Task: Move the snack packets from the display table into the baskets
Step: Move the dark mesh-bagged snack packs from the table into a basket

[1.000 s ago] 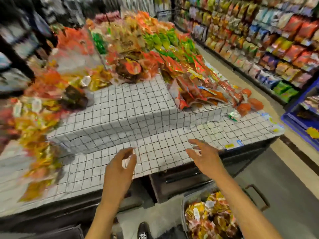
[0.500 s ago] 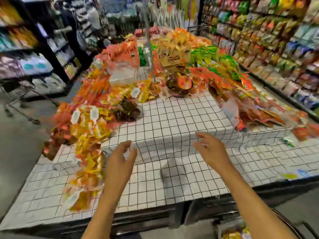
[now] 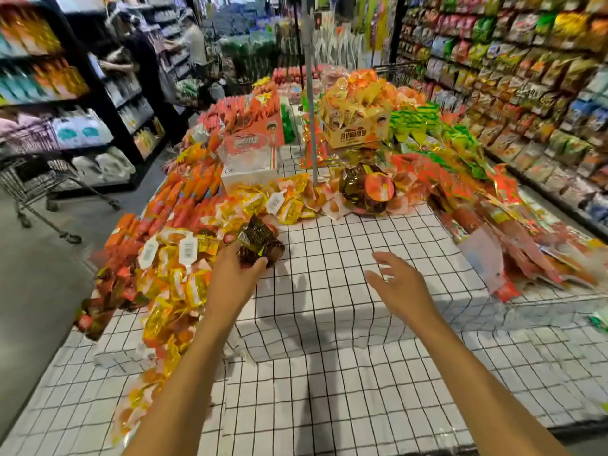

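Nearest, at the bottom of the frame, two bare forearms reach forward over a display table (image 3: pixel 329 406) covered by a white cloth (image 3: pixel 345 232) printed with a black grid. Left of centre, the left hand (image 3: pixel 235 274) curls its fingers and thumb round a dark brown packet (image 3: pixel 263 240). This packet lies at the right edge of a heap of yellow and orange snack packets (image 3: pixel 177 268) that spills down the left side of the table. Right of centre, the right hand (image 3: pixel 399 284) hovers over bare cloth, fingers spread and holding nothing.

Further back, more packets in red, orange and green (image 3: pixel 477 179) bank up along the right side. Two open cardboard boxes (image 3: pixel 357 130) full of packets stand beside a metal pole (image 3: pixel 311 93). Stocked shelves (image 3: pixel 526 77) fill the upper right, and a wire trolley (image 3: pixel 36 182) stands at the far left.

No basket is in view. This looks like the pick-up step: the left hand is taking a packet. Next it would need to lift the packet clear of its neighbours and carry it to a basket somewhere outside the frame. The free right hand could gather another packet.
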